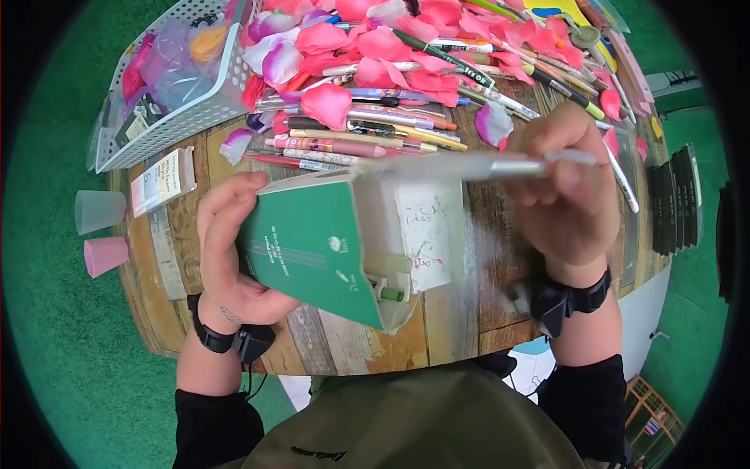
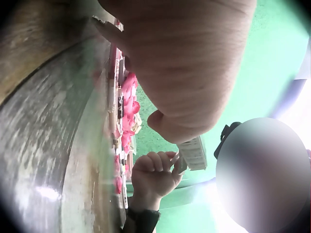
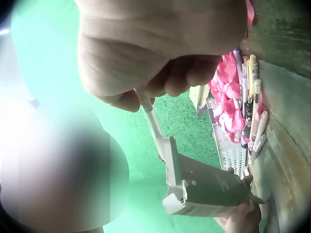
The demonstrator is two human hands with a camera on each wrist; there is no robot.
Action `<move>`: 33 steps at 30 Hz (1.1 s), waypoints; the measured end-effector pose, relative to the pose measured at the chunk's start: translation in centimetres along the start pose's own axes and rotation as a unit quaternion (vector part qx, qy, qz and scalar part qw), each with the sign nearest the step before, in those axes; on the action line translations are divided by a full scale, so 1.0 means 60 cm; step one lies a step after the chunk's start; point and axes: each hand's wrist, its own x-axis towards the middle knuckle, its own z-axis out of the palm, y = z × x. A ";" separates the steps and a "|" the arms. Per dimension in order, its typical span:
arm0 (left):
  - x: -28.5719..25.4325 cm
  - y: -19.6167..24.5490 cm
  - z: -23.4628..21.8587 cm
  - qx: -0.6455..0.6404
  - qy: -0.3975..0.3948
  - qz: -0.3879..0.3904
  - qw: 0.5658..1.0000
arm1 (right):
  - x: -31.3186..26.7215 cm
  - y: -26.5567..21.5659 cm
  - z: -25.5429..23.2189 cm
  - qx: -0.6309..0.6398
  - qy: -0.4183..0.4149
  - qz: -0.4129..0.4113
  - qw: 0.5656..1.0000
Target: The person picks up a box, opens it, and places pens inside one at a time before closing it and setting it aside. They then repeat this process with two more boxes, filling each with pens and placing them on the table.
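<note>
A green and white cardboard box (image 1: 305,242) lies tilted in my left hand (image 1: 234,258), its open end facing right. Inside that end a green-capped pen (image 1: 391,294) shows. My right hand (image 1: 566,187) pinches a pale pen (image 1: 500,166), blurred in the head view, its far end at the upper edge of the box opening. The right wrist view shows the same pen (image 3: 152,121) between thumb and fingers, reaching to the box (image 3: 209,184). In the left wrist view my left hand (image 2: 180,63) covers most of the box.
Pens and pink petals (image 1: 383,43) spread across the back of the wooden table (image 1: 344,344). A white basket (image 1: 168,117) with bags stands at back left, near a small box (image 1: 162,181) and two cups (image 1: 106,256). Black packets (image 1: 678,203) lie at the right.
</note>
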 end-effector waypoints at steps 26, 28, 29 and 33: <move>0.006 0.027 0.015 -0.088 -0.060 -0.081 0.991 | -0.029 0.037 0.069 -0.199 -0.161 -0.033 0.966; 0.002 0.024 0.015 -0.112 -0.083 -0.100 0.985 | -0.035 0.037 0.088 -0.155 -0.111 0.012 0.982; 0.002 0.023 0.015 -0.114 -0.074 -0.090 0.987 | -0.036 0.037 0.094 -0.145 -0.087 0.029 0.985; 0.002 0.014 0.011 -0.126 -0.034 -0.072 0.989 | -0.037 0.035 0.117 -0.120 -0.008 0.073 0.990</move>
